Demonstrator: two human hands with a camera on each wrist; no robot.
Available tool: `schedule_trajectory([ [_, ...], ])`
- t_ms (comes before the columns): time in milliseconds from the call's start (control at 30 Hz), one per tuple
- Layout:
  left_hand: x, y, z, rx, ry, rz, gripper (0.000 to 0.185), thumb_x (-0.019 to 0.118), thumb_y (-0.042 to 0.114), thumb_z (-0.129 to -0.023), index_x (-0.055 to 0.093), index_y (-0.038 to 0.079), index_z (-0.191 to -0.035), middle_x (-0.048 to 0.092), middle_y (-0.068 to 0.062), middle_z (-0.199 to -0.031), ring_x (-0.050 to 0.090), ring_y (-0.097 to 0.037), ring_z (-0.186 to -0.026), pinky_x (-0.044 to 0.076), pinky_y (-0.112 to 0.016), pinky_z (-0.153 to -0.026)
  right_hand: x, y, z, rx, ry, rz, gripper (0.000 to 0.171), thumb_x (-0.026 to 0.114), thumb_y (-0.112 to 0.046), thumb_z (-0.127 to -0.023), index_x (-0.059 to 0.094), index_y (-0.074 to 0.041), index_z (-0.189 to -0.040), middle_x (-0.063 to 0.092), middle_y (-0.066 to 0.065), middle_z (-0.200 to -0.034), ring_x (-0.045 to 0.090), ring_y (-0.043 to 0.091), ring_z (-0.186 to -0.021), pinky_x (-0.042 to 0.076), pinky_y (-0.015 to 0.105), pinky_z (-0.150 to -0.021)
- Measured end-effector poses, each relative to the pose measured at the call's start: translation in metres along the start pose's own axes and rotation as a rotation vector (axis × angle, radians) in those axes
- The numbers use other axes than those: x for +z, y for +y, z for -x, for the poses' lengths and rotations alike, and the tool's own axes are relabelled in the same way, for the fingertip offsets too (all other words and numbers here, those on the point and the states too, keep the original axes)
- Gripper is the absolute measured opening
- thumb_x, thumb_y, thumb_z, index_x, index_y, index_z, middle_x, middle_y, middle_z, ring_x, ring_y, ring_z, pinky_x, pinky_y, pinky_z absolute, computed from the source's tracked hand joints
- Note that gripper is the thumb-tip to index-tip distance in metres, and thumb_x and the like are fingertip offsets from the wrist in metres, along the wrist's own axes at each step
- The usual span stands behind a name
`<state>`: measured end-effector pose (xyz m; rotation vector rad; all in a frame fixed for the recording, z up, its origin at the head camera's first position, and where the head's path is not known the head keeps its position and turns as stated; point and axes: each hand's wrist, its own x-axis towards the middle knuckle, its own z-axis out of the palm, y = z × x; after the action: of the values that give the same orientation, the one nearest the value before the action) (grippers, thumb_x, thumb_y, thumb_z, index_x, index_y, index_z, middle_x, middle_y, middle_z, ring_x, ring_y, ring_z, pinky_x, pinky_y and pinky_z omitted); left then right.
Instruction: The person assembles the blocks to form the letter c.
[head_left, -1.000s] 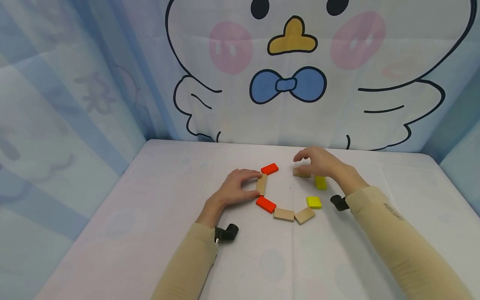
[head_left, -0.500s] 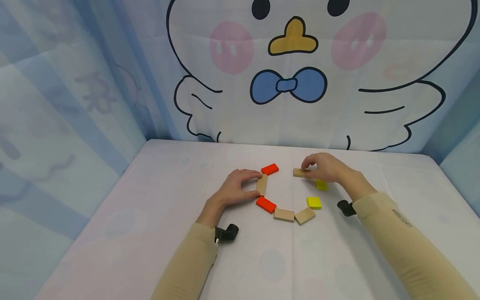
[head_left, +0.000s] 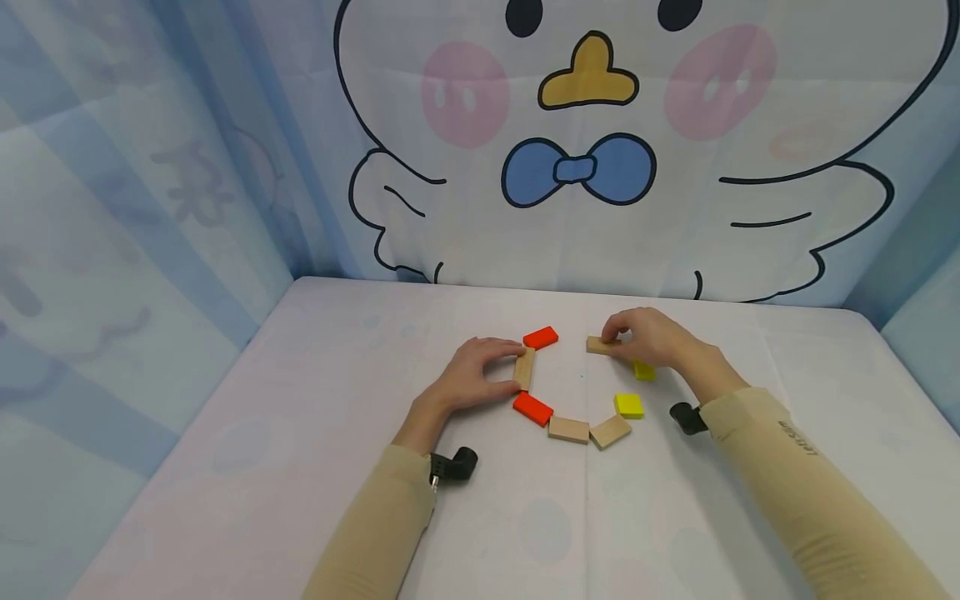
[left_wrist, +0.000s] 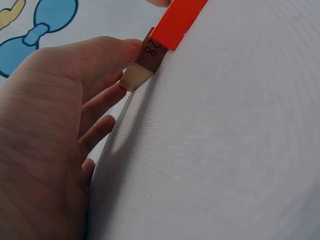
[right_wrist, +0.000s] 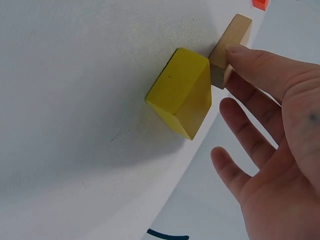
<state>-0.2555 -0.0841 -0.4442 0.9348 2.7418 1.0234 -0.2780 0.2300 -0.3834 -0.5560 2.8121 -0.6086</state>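
Observation:
My left hand holds an upright-standing wooden block by its two ends, on the left of a ring of blocks. The left wrist view shows the thumb on this block, which has a dark face with numerals. A red block touches its near end; another red block lies at its far end. At the back right, my right hand pinches a second wooden block between thumb and fingers. Its right end meets a yellow block, partly hidden in the head view.
Two wooden blocks form the near side of the ring, with another yellow block at the right. A gap separates the far red block from the right-hand wooden one. White cloth covers the table; a printed curtain hangs behind.
My right hand's raised fingers have closed on the far wooden block, and the hand has shifted slightly right and down. The left hand has stayed in place.

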Motion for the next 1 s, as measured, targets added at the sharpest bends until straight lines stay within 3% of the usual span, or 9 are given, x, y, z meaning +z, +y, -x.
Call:
schedule_trajectory([
  [233, 0.000, 0.000, 0.000, 0.007, 0.001, 0.000, 0.053, 0.073, 0.029, -0.090, 0.061, 0.017, -0.140, 0.056, -0.004, -0.144, 0.044, -0.024, -0.137, 0.017, -0.047, -0.120, 0.003, -0.005, -0.006, -0.026, 0.012, 0.017, 0.010, 0.073, -0.008, -0.093, 0.073, -0.008, -0.103, 0.069, 0.009, -0.106, 0.056, 0.032, -0.099, 0.047, 0.053, -0.096],
  [1000, 0.000, 0.000, 0.000, -0.001, -0.001, -0.001, 0.053, 0.073, 0.030, -0.090, 0.061, 0.017, -0.140, 0.056, -0.003, -0.144, 0.043, -0.024, -0.137, 0.019, -0.047, -0.120, 0.005, -0.024, -0.024, 0.006, -0.005, 0.041, 0.014, 0.072, -0.008, -0.094, 0.073, -0.008, -0.108, 0.068, 0.010, -0.110, 0.055, 0.031, -0.102, 0.047, 0.050, -0.099],
])
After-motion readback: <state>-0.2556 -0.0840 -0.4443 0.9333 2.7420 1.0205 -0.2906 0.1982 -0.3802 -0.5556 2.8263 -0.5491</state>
